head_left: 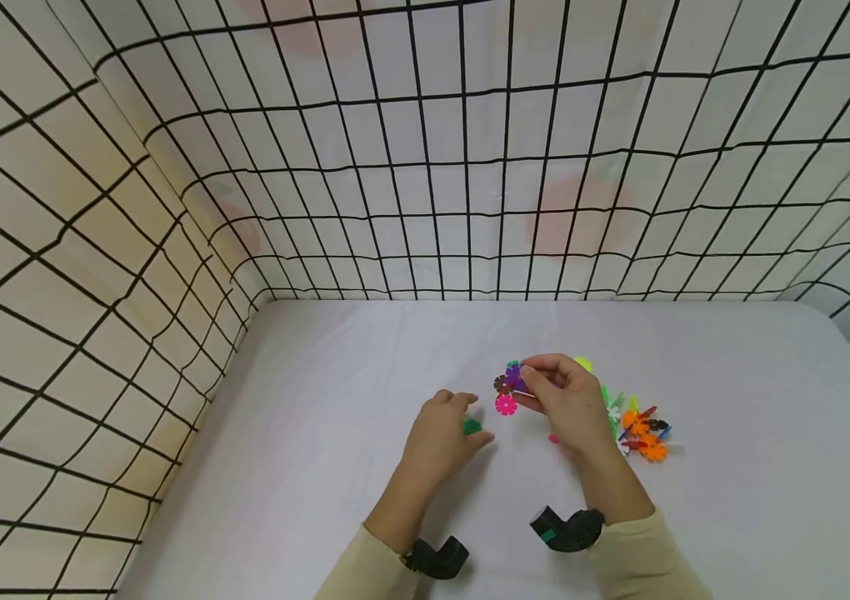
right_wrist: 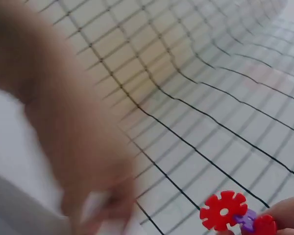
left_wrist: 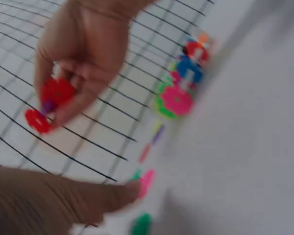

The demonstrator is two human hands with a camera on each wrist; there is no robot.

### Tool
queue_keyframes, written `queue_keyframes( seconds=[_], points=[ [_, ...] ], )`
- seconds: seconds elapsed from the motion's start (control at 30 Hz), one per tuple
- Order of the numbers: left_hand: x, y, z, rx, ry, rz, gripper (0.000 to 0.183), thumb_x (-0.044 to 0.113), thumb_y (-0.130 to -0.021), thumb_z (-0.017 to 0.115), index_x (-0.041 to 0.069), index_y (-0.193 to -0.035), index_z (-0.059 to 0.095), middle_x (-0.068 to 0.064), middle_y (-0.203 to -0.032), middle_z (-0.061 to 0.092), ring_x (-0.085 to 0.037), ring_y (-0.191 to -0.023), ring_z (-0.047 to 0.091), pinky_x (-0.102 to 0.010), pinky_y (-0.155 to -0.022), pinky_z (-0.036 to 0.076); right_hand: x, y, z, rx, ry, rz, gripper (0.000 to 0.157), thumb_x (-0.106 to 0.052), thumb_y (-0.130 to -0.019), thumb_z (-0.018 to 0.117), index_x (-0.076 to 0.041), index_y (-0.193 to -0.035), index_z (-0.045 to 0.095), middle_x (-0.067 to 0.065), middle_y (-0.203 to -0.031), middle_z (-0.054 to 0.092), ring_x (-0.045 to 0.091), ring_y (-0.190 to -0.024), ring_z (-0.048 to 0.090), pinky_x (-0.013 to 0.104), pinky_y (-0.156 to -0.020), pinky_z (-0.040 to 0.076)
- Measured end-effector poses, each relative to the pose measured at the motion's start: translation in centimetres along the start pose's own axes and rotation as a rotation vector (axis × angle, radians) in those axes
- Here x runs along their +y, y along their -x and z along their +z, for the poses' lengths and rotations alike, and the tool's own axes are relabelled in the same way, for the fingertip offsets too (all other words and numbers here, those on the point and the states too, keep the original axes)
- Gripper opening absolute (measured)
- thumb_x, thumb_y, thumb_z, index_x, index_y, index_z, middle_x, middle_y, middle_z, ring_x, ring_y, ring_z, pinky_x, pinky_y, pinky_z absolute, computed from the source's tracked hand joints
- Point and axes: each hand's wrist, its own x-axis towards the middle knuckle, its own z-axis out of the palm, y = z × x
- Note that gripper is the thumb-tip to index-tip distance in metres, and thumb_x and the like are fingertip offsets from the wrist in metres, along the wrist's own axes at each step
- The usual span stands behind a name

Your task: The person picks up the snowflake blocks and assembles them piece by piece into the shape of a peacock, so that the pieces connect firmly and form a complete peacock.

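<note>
My right hand (head_left: 563, 400) pinches a small joined piece: a red flower-shaped disc (right_wrist: 224, 210), a purple disc (right_wrist: 246, 220) and a second red disc (right_wrist: 264, 225). In the head view, a pink disc (head_left: 506, 404) and a brown disc (head_left: 502, 384) show just past its fingertips. To the left, my left hand (head_left: 436, 429) has thumb and fingers spread apart. A green disc (head_left: 472, 427) shows between them, and in the left wrist view this green disc (left_wrist: 142, 225) lies below the thumb. The left hand is blurred in the right wrist view.
Beyond my right hand is a loose pile of coloured discs (head_left: 642, 433), partly hidden by that hand and wrist. A white table surface (head_left: 305, 483) lies below. Black wire grid (head_left: 462, 167) stands along the back and sides.
</note>
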Motion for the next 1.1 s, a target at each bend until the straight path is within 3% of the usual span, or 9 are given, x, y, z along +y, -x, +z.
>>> queue_keyframes(
  seconds=[0.07, 0.13, 0.23, 0.43, 0.57, 0.67, 0.8, 0.93, 1.1],
  points=[
    [-0.6, -0.2, 0.6, -0.101, -0.074, -0.070, 0.044, 0.035, -0.082, 0.086, 0.010, -0.116, 0.072, -0.008, -0.109, 0.065, -0.018, -0.091, 0.062, -0.031, -0.080, 0.058, 0.1, -0.2, -0.5, -0.016, -0.025, 0.032, 0.032, -0.016, -0.102, 0.063, 0.006, -0.124, 0.060, 0.000, -0.095, 0.066, 0.008, -0.084, 0.073, 0.025, -0.078, 0.062],
    [-1.2, -0.4, 1.0, -0.149, -0.068, -0.096, 0.032, 0.029, -0.084, 0.086, 0.009, -0.105, 0.073, -0.007, -0.100, 0.062, -0.016, -0.084, 0.058, -0.029, -0.074, 0.055, 0.3, -0.3, -0.8, -0.045, -0.040, 0.045, 0.033, -0.016, -0.102, 0.064, 0.007, -0.126, 0.060, -0.003, -0.094, 0.068, 0.008, -0.085, 0.072, 0.025, -0.079, 0.062],
    [-1.9, -0.7, 1.0, -0.146, -0.027, -0.092, 0.015, 0.020, -0.086, 0.082, 0.010, -0.090, 0.072, -0.002, -0.088, 0.061, -0.012, -0.077, 0.055, -0.026, -0.067, 0.050, 0.5, -0.5, -0.7, -0.104, -0.053, 0.061, 0.035, -0.016, -0.100, 0.067, 0.008, -0.125, 0.061, -0.006, -0.096, 0.070, 0.008, -0.087, 0.072, 0.023, -0.083, 0.061],
    [-2.6, -1.0, 0.3, -0.141, 0.017, -0.115, 0.026, 0.021, -0.085, 0.084, 0.006, -0.101, 0.070, -0.007, -0.095, 0.062, -0.016, -0.083, 0.056, -0.033, -0.076, 0.054, 1.0, -0.7, -0.7, -0.190, -0.102, 0.092, 0.033, -0.014, -0.100, 0.066, 0.009, -0.123, 0.063, -0.002, -0.102, 0.066, 0.010, -0.089, 0.071, 0.023, -0.083, 0.061],
    [-3.0, -1.1, 0.0, -0.120, 0.090, -0.106, 0.020, 0.019, -0.086, 0.083, 0.008, -0.093, 0.068, -0.003, -0.085, 0.063, -0.013, -0.075, 0.054, -0.029, -0.068, 0.050, 1.1, -0.7, -0.9, -0.219, -0.133, 0.115, 0.032, -0.015, -0.100, 0.067, 0.007, -0.122, 0.064, 0.000, -0.105, 0.064, 0.010, -0.090, 0.070, 0.023, -0.083, 0.061],
    [-2.9, -1.1, -0.6, -0.034, 0.251, -0.042, 0.010, 0.018, -0.090, 0.079, 0.012, -0.093, 0.072, 0.003, -0.083, 0.069, -0.007, -0.072, 0.059, -0.022, -0.064, 0.050, 1.1, -0.7, -0.9, -0.230, -0.140, 0.141, 0.031, -0.016, -0.099, 0.068, 0.005, -0.122, 0.065, 0.000, -0.106, 0.065, 0.011, -0.091, 0.071, 0.022, -0.085, 0.060],
    [-2.3, -0.7, -2.0, 0.081, 0.485, 0.135, 0.012, 0.015, -0.096, 0.072, 0.014, -0.106, 0.078, 0.001, -0.097, 0.078, -0.008, -0.083, 0.071, -0.022, -0.071, 0.058, 1.1, -0.8, -0.9, -0.252, -0.097, 0.159, 0.036, -0.017, -0.099, 0.068, 0.008, -0.124, 0.064, 0.000, -0.107, 0.068, 0.011, -0.093, 0.072, 0.024, -0.085, 0.061],
    [-1.9, -0.4, -2.9, 0.099, 0.549, 0.263, 0.017, 0.012, -0.098, 0.068, 0.013, -0.112, 0.077, -0.001, -0.105, 0.078, -0.010, -0.089, 0.072, -0.023, -0.075, 0.059, 1.1, -0.8, -0.8, -0.278, -0.057, 0.149, 0.036, -0.017, -0.099, 0.068, 0.010, -0.122, 0.064, 0.001, -0.106, 0.069, 0.014, -0.092, 0.074, 0.029, -0.082, 0.062],
    [-1.9, -0.4, -3.2, 0.066, 0.553, 0.330, 0.015, 0.009, -0.099, 0.066, 0.011, -0.111, 0.073, -0.004, -0.103, 0.076, -0.018, -0.088, 0.072, -0.023, -0.075, 0.059, 1.1, -0.7, -0.9, -0.326, -0.075, 0.109, 0.022, -0.014, -0.099, 0.067, 0.004, -0.112, 0.071, 0.001, -0.104, 0.069, 0.017, -0.089, 0.075, 0.032, -0.080, 0.063]
  ],
)
